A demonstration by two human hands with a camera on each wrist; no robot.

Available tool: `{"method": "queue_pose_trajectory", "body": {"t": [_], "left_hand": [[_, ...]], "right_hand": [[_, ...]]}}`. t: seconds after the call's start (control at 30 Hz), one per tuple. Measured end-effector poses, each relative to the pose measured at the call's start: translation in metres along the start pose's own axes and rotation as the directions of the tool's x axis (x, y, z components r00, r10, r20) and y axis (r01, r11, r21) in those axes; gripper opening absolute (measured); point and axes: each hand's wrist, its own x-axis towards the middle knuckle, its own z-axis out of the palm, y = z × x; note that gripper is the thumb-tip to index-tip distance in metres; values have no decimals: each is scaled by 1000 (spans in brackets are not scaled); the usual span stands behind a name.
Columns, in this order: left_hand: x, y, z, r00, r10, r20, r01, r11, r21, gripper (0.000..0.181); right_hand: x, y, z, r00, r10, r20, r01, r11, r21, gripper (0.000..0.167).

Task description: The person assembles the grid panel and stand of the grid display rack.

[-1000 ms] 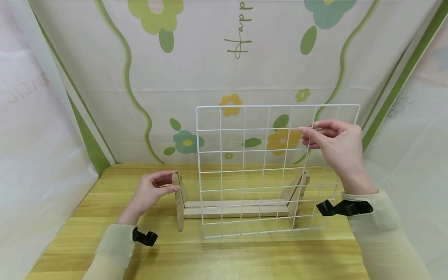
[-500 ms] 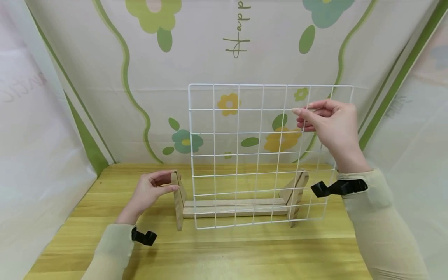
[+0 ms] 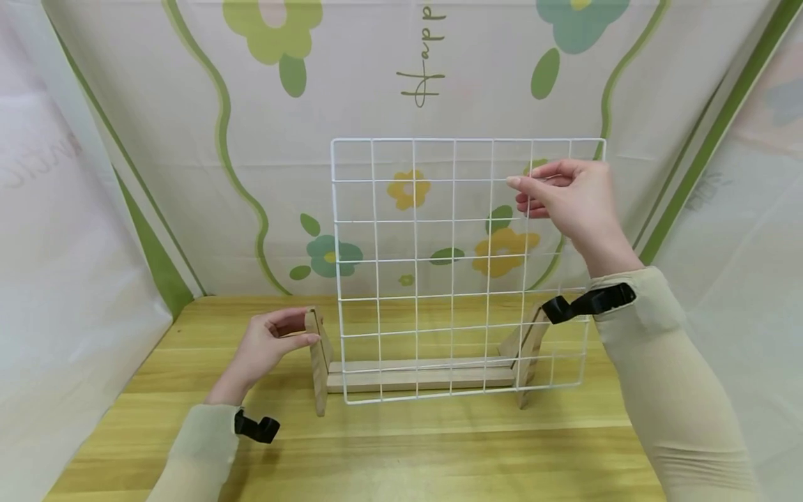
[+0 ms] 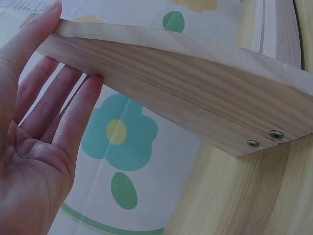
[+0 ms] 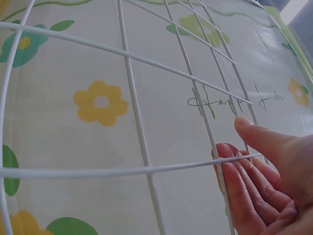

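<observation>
My left hand (image 3: 266, 352) pinches the top of a wooden side panel (image 3: 318, 369) between thumb and fingers. This panel belongs to a wooden stand (image 3: 420, 380) with a low crossbar and a second side panel (image 3: 530, 348) at the right. Two metal screws (image 4: 276, 134) show on the left panel's outer face in the left wrist view. Upright in front of the stand, a white wire grid (image 3: 415, 259) is held near its upper right by my right hand (image 3: 580, 209), thumb and fingers pinching the wires. Whether the grid touches the stand, I cannot tell.
The stand rests on a yellow wood-grain table (image 3: 401, 453). Behind it hangs a pale cloth (image 3: 351, 90) printed with flowers and lettering, and more cloth (image 3: 69, 230) encloses both sides. Black wrist mounts (image 3: 590, 302) sit on both sleeves.
My right hand has raised the wire grid and carried it to the left, by less in the last half second. The left hand and the stand have stayed in place.
</observation>
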Motion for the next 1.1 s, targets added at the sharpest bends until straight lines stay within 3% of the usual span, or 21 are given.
{"method": "queue_pose_trajectory", "body": {"t": [0.53, 1.1], "left_hand": [[1, 1, -2, 1000, -11, 8, 11, 1000, 8, 47], [0, 3, -1, 1000, -17, -4, 17, 1000, 21, 50]], "right_hand": [[31, -28, 9, 1000, 23, -12, -22, 998, 51, 48], [49, -53, 17, 999, 37, -20, -35, 996, 80, 43]]}}
